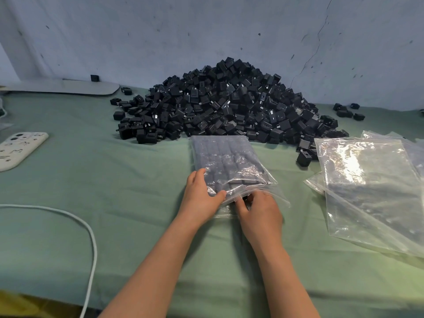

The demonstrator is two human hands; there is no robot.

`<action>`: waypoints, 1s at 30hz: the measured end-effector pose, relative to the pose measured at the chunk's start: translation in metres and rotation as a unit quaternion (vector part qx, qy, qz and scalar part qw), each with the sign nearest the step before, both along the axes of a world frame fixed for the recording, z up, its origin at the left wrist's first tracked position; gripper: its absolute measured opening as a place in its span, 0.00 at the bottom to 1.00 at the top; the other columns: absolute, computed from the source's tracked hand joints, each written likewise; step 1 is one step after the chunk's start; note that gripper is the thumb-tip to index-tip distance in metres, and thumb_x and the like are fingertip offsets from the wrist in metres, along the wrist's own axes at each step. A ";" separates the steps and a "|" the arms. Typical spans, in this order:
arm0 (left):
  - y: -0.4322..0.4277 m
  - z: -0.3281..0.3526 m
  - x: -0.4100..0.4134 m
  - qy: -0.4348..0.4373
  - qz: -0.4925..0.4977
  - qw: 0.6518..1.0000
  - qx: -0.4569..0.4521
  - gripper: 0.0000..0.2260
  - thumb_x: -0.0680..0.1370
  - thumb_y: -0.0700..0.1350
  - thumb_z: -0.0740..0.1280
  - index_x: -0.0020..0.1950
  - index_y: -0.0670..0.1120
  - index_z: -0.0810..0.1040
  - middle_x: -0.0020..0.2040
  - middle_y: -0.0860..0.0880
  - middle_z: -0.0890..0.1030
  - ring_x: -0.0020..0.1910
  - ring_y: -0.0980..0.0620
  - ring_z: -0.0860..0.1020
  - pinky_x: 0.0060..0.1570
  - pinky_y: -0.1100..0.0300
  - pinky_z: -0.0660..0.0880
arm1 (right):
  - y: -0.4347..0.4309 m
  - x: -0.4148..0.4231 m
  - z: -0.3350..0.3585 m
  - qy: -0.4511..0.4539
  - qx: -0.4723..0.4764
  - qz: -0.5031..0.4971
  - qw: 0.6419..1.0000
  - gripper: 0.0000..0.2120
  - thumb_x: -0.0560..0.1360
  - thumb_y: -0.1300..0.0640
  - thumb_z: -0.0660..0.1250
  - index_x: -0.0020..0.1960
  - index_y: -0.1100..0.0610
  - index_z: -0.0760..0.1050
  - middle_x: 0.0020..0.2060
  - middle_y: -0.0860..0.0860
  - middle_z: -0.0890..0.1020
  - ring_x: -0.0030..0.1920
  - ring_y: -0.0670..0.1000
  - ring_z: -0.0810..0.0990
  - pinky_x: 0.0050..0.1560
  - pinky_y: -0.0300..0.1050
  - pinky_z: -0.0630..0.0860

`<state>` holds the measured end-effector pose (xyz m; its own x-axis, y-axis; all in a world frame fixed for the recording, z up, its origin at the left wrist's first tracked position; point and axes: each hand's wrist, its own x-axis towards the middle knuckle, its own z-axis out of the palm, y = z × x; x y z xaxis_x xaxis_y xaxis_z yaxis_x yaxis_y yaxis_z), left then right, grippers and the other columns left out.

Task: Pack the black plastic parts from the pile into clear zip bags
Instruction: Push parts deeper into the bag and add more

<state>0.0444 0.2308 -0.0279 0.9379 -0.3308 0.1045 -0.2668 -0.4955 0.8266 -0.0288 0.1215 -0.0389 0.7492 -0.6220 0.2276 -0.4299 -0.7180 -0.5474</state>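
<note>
Left hand (202, 196) grips the near left corner of the bag (231, 166), thumb on top. Right hand (259, 210) pinches the bag's near edge just beside it, fingers curled.

Head view: I see the bag lying flat on the cloth (128, 180), with rows of black parts (220, 148) inside and its far end touching the pile (229, 99). The pile sits far centre, against the wall (206, 31). Empty bags (371, 180) are stacked at right. Phone (20, 148) at left, cable (91, 237) near left.
</note>
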 end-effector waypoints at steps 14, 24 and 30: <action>0.005 0.000 -0.001 -0.004 -0.012 1.000 0.011 0.32 0.74 0.48 0.70 0.74 0.46 0.59 0.73 0.48 0.59 0.68 0.51 0.66 0.67 0.60 0.63 | -0.010 -0.035 0.029 0.046 0.040 0.116 0.991 0.09 0.76 0.52 0.64 0.41 0.55 0.76 0.37 0.49 0.81 0.44 0.52 0.78 0.45 0.45 0.72; -0.001 0.000 0.012 -0.002 0.004 0.999 0.038 0.34 0.74 0.53 0.69 0.75 0.49 0.58 0.77 0.47 0.48 0.75 0.48 0.55 0.70 0.58 0.56 | -0.031 0.009 0.049 -0.119 0.076 0.082 0.987 0.05 0.76 0.57 0.65 0.48 0.54 0.80 0.37 0.48 0.80 0.39 0.47 0.77 0.41 0.42 0.70; -0.007 -0.005 0.015 0.008 0.000 0.999 0.040 0.35 0.74 0.52 0.69 0.76 0.49 0.55 0.78 0.47 0.44 0.76 0.52 0.53 0.67 0.65 0.54 | -0.032 0.032 0.025 -0.046 0.015 0.118 0.992 0.10 0.76 0.56 0.67 0.56 0.53 0.80 0.56 0.51 0.78 0.60 0.54 0.73 0.63 0.48 0.67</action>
<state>0.0596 0.2234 -0.0330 0.9393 -0.3372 0.0628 -0.2540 -0.5607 0.7881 0.0036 0.0899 -0.0142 0.8518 -0.4390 0.2859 -0.1991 -0.7761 -0.5983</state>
